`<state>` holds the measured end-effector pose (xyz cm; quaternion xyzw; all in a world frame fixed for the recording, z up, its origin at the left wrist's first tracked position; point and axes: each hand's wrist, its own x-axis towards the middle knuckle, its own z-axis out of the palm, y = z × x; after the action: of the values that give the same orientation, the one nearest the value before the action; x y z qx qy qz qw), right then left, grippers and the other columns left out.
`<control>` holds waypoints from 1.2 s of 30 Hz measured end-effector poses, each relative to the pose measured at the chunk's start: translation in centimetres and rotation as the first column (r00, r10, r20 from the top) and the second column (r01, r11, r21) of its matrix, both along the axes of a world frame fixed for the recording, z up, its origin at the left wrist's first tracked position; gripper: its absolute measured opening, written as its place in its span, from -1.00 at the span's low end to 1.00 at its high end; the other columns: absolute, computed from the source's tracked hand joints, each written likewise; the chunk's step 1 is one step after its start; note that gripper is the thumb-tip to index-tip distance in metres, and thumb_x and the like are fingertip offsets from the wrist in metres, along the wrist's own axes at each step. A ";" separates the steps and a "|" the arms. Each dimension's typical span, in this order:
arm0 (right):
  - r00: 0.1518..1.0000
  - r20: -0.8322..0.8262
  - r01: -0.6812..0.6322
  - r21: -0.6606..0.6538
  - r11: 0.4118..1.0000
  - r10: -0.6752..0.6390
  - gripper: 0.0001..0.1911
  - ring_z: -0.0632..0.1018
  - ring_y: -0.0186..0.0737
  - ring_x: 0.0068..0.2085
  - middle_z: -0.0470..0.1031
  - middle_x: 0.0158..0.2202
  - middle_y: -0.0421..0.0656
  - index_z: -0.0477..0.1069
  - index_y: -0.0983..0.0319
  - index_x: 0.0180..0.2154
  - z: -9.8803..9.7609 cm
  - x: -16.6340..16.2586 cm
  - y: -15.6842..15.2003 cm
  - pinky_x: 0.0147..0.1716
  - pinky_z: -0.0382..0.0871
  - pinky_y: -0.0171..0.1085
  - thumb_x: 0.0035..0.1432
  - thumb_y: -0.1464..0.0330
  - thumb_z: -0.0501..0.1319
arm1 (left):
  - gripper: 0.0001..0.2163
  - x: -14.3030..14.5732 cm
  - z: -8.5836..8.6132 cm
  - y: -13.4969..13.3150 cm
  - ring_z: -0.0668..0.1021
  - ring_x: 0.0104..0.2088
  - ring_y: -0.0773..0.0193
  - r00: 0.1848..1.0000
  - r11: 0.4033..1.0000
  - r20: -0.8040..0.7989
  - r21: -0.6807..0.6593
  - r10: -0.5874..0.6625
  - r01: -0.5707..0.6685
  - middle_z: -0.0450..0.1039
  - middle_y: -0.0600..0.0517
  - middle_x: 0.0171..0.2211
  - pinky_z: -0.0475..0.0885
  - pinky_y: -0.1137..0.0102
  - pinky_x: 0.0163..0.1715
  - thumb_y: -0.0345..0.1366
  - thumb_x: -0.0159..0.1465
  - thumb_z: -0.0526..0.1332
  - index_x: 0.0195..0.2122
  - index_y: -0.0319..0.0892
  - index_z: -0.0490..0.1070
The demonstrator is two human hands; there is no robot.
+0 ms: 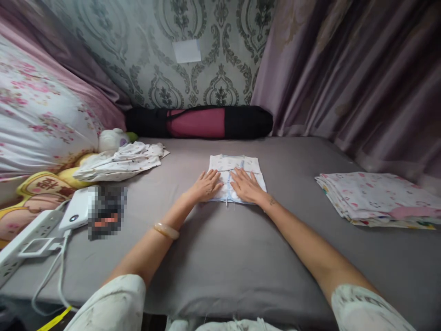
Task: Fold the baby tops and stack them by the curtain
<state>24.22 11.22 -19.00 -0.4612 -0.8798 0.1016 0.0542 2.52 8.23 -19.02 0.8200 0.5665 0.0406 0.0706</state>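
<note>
A small white folded garment (pixel 237 165) with a faint print and blue trim lies on the grey bed sheet (pixel 220 257), in the middle. My left hand (pixel 206 185) lies flat on its left half, fingers stretched out. My right hand (pixel 246 185) lies flat on its right half, fingers spread. Both hands press on the cloth side by side, almost touching. A pale bangle (pixel 166 230) sits on my left forearm.
A loose pile of white printed clothes (pixel 120 162) lies at the left by a floral pillow (pixel 37 119). A folded stack (pixel 375 198) sits at the right. A black and pink roll bag (pixel 200 122) lies against the wall. A power strip (pixel 24 241) and charger (pixel 77 212) lie at the near left.
</note>
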 end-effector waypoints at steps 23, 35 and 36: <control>0.997 0.044 0.056 -0.001 0.998 -0.056 -0.39 -0.08 -0.02 0.40 -0.11 0.42 -0.03 0.01 0.22 0.36 -0.3 5.4 -3.4 0.31 -0.20 0.13 0.39 0.15 -0.25 | -0.37 -1.7 -1.5 -3.8 -0.10 0.40 0.07 0.999 0.999 0.023 -0.035 0.038 -0.037 -0.12 -0.19 0.40 -0.11 0.03 0.32 0.04 0.41 -0.26 0.38 -0.25 -0.05; 0.932 -0.292 0.210 -0.049 0.977 -0.215 -0.49 0.29 -0.17 0.25 0.22 0.29 0.01 0.23 0.26 0.24 -0.2 7.2 -2.4 0.19 0.16 -0.20 0.36 0.22 -0.10 | -0.38 -2.1 -1.6 -4.4 -0.03 0.39 0.03 0.991 0.996 0.105 -0.007 0.086 -0.085 -0.14 -0.24 0.40 -0.07 0.07 0.33 0.02 0.40 -0.18 0.36 -0.28 -0.04; 0.910 -0.326 0.261 -0.027 0.965 -0.256 -0.52 0.40 -0.18 0.15 0.34 0.19 0.03 0.31 0.28 0.16 0.0 7.9 -2.7 0.10 0.25 -0.23 0.35 0.24 -0.08 | -0.38 -2.4 -1.6 -4.7 0.00 0.38 0.01 0.988 0.996 0.127 0.010 0.085 -0.087 -0.11 -0.27 0.39 -0.03 0.08 0.32 0.02 0.40 -0.16 0.36 -0.30 -0.03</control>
<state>32.08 8.49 -18.98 -0.5498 -0.7907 0.1609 0.2160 0.15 3.55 -20.65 0.7912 0.5954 0.0998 0.0980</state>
